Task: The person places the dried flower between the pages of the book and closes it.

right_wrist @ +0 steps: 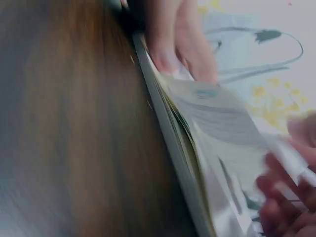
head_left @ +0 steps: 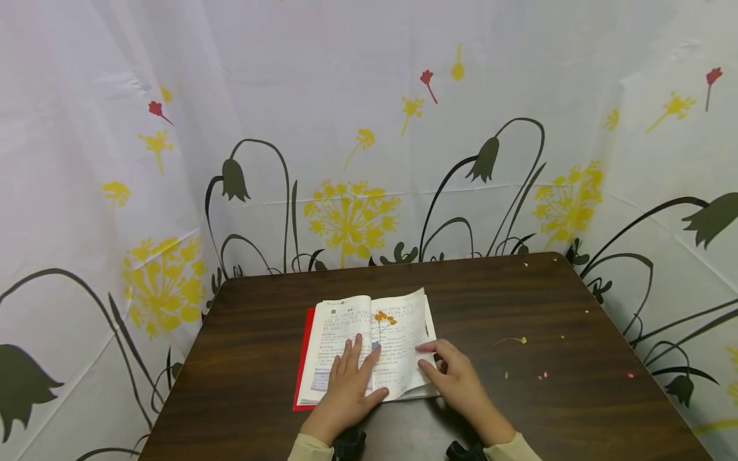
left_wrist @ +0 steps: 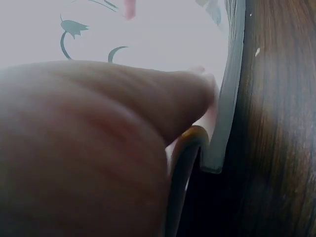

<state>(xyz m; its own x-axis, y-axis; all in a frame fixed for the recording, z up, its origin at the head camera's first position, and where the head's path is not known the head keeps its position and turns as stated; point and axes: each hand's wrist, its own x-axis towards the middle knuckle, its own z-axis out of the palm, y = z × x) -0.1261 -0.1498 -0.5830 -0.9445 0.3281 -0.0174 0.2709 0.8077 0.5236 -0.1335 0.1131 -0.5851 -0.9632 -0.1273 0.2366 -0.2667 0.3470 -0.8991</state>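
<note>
An open book (head_left: 337, 320) with a red cover (head_left: 303, 365) lies on the dark table. Across its lower middle rests my left hand (head_left: 348, 390), fingers spread over the left page and the thumb on the right one. My right hand (head_left: 458, 381) pinches the outer edge of the right-hand page (head_left: 403, 346), which bends up. In the right wrist view that lifted page (right_wrist: 217, 118) runs into blurred fingers (right_wrist: 281, 207). An orange flower (head_left: 384, 317) on a thin stem lies near the gutter, with a small blue patch by its lower end.
On the table (head_left: 248, 333), right of the book, lies a thin-stemmed yellow flower (head_left: 523, 340). Several small pink and pale bits, such as a pink petal (head_left: 544, 374), are scattered there. A flower-printed curtain (head_left: 357, 96) hangs behind the table.
</note>
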